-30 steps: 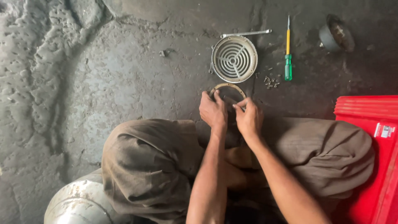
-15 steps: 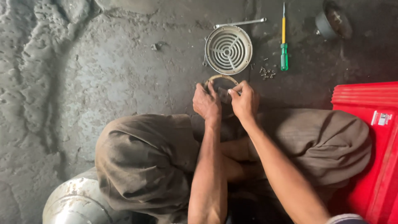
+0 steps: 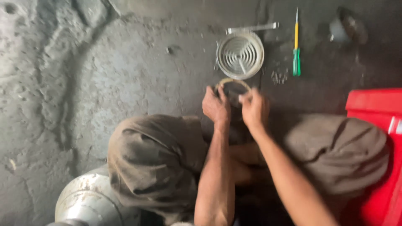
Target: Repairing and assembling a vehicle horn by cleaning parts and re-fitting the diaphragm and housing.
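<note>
left hand [image 3: 216, 105] and right hand [image 3: 253, 109] both grasp a small round ring-shaped part [image 3: 233, 88], one on each side of its rim, held low over the concrete floor [image 3: 104, 75] between the person's knees. frame is blurred; finger detail unclear. just far of the ring lies a round grille [image 3: 240, 55] with concentric slots, flat on the floor. a metal rod [image 3: 252, 28] lies beyond it. right of the grille: green-and-yellow screwdriver [image 3: 296, 48], small screws [image 3: 279, 77] beside it. red bin [image 3: 377, 125] at right edge, metal canister [image 3: 90, 203] near left.
</note>
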